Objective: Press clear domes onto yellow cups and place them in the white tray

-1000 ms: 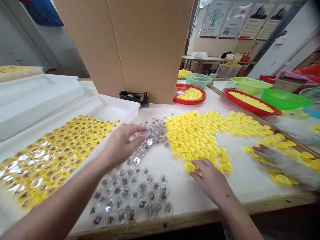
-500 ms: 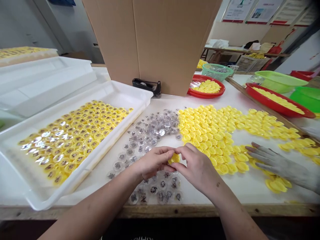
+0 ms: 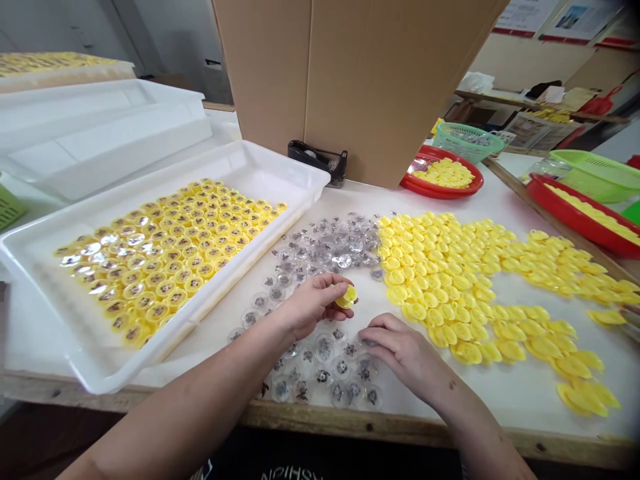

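Note:
My left hand (image 3: 320, 303) pinches a small round yellow plastic cap (image 3: 347, 297) between thumb and fingers, raised over the table. Lower and to the right, my right hand (image 3: 397, 343) has its fingertips together on a clear plastic disc (image 3: 369, 341) at the edge of the loose discs. Clear discs with small dark printed figures (image 3: 323, 377) lie spread beneath and around both hands. To the right of them, a wide patch of yellow caps (image 3: 435, 280) covers the table.
On the left stands a white tray (image 3: 295, 170) holding rows of yellow caps with printed discs. A tape dispenser (image 3: 320, 162) sits before a tall cardboard box (image 3: 360, 87). Red plates (image 3: 437, 192) of yellow caps and a green basket (image 3: 467, 141) stand farther back. A wooden edge borders the table's front.
Both hands were together at the yellow cap; my right hand has let go and moved down to the clear discs. Another person's gloved hand has withdrawn rightward. The view has shifted left.

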The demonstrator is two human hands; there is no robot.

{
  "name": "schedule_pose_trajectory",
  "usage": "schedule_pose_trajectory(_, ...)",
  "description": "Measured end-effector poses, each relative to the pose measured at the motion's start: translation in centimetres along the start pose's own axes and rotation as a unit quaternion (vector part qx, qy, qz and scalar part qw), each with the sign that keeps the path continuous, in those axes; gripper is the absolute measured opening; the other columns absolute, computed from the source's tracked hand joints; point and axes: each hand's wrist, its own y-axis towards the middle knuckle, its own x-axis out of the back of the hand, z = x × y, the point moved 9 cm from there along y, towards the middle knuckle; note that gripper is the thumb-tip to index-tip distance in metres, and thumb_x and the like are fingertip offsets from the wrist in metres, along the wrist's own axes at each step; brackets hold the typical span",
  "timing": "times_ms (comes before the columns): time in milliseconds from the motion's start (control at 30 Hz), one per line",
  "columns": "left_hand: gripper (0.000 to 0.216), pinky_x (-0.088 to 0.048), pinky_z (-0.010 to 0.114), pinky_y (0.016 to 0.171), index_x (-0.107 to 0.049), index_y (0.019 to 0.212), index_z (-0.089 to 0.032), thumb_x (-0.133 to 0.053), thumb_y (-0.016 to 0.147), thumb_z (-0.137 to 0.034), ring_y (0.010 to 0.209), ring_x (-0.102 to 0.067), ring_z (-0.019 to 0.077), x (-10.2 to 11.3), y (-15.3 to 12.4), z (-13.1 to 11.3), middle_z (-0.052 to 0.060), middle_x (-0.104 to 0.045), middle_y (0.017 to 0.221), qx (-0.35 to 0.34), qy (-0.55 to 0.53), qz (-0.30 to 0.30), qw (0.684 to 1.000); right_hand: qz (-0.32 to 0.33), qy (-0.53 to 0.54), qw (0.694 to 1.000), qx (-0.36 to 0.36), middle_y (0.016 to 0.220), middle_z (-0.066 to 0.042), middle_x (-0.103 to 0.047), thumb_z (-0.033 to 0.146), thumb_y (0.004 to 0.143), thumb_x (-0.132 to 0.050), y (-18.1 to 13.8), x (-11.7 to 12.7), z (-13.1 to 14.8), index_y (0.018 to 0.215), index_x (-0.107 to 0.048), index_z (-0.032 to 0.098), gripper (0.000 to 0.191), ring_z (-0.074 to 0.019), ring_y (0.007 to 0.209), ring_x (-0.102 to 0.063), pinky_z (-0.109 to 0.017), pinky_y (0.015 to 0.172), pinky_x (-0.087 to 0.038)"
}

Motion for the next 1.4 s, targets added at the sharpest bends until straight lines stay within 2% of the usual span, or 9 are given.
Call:
schedule_pose_trajectory(133,0.019,-0.047,0.018,0.053,-0.059,0.093,-0.012,-0.064,0.081,-0.026,0.059,-0.065,0.0107,0.0,0.1,0.2,0.008,-0.066,0.085,-0.005,0.003,0.004,1.000,-0.031,0.047,0.998,0.013,0.090,-0.004,-0.061,0.021,0.088,-0.051,-0.1,0.7,-0.3,0.092,-0.069,0.025,0.019,-0.0163,0.081,-0.061,-0.032,0.075,-0.051)
schedule_pose_trajectory(267,0.021,-0.049,0.019,0.056,-0.060,0.095,-0.012,-0.065,0.081,-0.027,0.062,-0.066,0.0115,0.0,0.1,0.4,0.008,-0.064,0.086,-0.005,-0.001,0.011,1.000,-0.094,0.124,0.986,-0.052,0.084,-0.004,-0.062,0.028,0.086,-0.055,-0.5,2.3,-1.3,0.085,-0.069,0.023,0.015,-0.0174,0.079,-0.061,-0.032,0.072,-0.051)
schedule_pose_trajectory(400,0.020,-0.053,0.022,0.062,-0.061,0.100,-0.011,-0.055,0.088,-0.025,0.067,-0.068,0.0141,-0.4,0.2,0.9,0.008,-0.064,0.084,-0.002,-0.025,0.020,0.999,-0.176,0.348,0.908,-0.153,0.073,0.000,-0.061,0.034,0.083,-0.059,-1.3,3.0,-2.8,0.100,-0.063,0.021,0.021,-0.0144,0.063,-0.059,-0.029,0.058,-0.050)
schedule_pose_trajectory(500,0.021,-0.053,0.024,0.066,-0.061,0.103,-0.010,-0.053,0.089,-0.023,0.070,-0.069,0.0156,-1.1,-0.1,1.4,0.009,-0.065,0.083,0.007,-0.045,0.039,0.998,-0.225,0.477,0.834,-0.160,0.068,0.001,-0.060,0.034,0.081,-0.064,-1.2,2.8,-2.7,0.102,-0.059,0.020,0.026,-0.0133,0.060,-0.058,-0.027,0.055,-0.048)
schedule_pose_trajectory(600,0.024,-0.053,0.024,0.068,-0.061,0.106,-0.010,-0.057,0.087,-0.024,0.073,-0.069,0.0163,-2.1,-0.6,1.8,0.010,-0.066,0.085,0.010,-0.041,0.066,0.997,-0.252,0.517,0.804,-0.152,0.067,0.001,-0.059,0.034,0.078,-0.068,-0.8,2.5,-2.4,0.097,-0.060,0.019,0.025,-0.0127,0.059,-0.056,-0.026,0.052,-0.046)
schedule_pose_trajectory(800,0.036,-0.052,0.025,0.067,-0.057,0.116,-0.014,-0.063,0.083,-0.028,0.072,-0.068,0.0154,-2.6,-1.1,1.5,0.007,-0.067,0.082,-0.013,-0.040,0.067,0.997,-0.273,0.404,0.855,-0.178,0.067,0.003,-0.056,0.038,0.083,-0.061,-0.8,2.3,-2.3,0.101,-0.060,0.022,0.024,-0.0109,0.056,-0.051,-0.025,0.051,-0.043)
schedule_pose_trajectory(967,0.034,-0.051,0.022,0.064,-0.065,0.103,-0.013,-0.070,0.077,-0.032,0.068,-0.067,0.0143,-2.9,-0.8,1.7,0.007,-0.068,0.083,-0.012,-0.076,0.088,0.993,-0.287,0.269,0.912,-0.116,0.101,-0.004,-0.059,0.032,0.087,-0.056,-0.6,3.9,-0.4,0.104,-0.062,0.026,0.020,-0.0132,0.074,-0.059,-0.030,0.067,-0.051)
schedule_pose_trajectory(1200,0.033,-0.050,0.019,0.061,-0.068,0.100,-0.011,-0.071,0.076,-0.034,0.066,-0.066,0.0122,-2.9,-0.6,2.2,0.008,-0.069,0.080,0.002,-0.114,0.103,0.988,-0.180,0.164,0.970,-0.012,0.120,-0.006,-0.054,0.023,0.089,-0.051,-0.1,5.1,1.9,0.119,-0.059,0.029,0.031,-0.0149,0.087,-0.063,-0.029,0.075,-0.056)
schedule_pose_trajectory(1400,0.029,-0.053,0.025,0.072,-0.067,0.105,-0.010,-0.065,0.082,-0.029,0.075,-0.067,0.0148,-3.2,-0.8,2.9,0.011,-0.069,0.090,0.030,-0.146,0.111,0.983,-0.193,0.058,0.980,0.009,0.096,-0.004,-0.063,0.025,0.085,-0.059,-0.3,6.8,2.4,0.103,-0.063,0.024,0.019,-0.0139,0.070,-0.064,-0.029,0.065,-0.055)
